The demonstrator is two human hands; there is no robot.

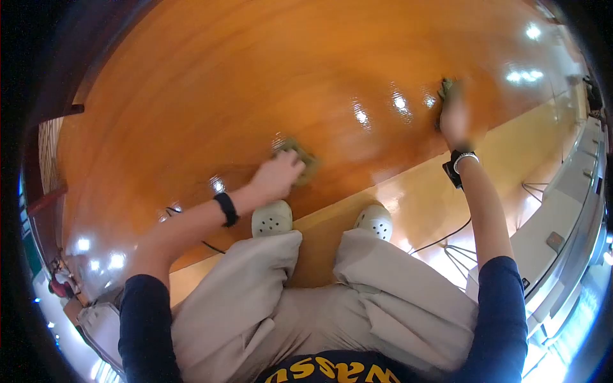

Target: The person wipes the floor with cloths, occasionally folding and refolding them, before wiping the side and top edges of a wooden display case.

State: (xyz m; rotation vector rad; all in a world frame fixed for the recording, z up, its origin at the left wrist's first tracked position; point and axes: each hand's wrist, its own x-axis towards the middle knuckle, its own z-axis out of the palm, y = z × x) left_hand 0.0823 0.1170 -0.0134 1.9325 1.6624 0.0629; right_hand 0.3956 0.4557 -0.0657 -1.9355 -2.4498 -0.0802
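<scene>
My left hand (276,177) presses a folded olive-brown cloth (309,167) flat on the glossy orange-brown wooden surface (242,89), just beyond my left shoe. Its fingers are bent over the cloth. Farther out on the right, my right hand (454,121) is on a dark green cloth (446,89), near the edge of the same wood. That hand is smeared, but its fingers seem closed on the cloth, which is partly hidden under them.
White clogs (273,218) are on my feet at the wood's near edge. A paler tan strip (511,143) runs along that edge. Dark cables (444,237) and thin wire legs (461,256) lie to the right, beside a light-coloured cabinet (555,223). Dark furniture (54,96) borders the far left.
</scene>
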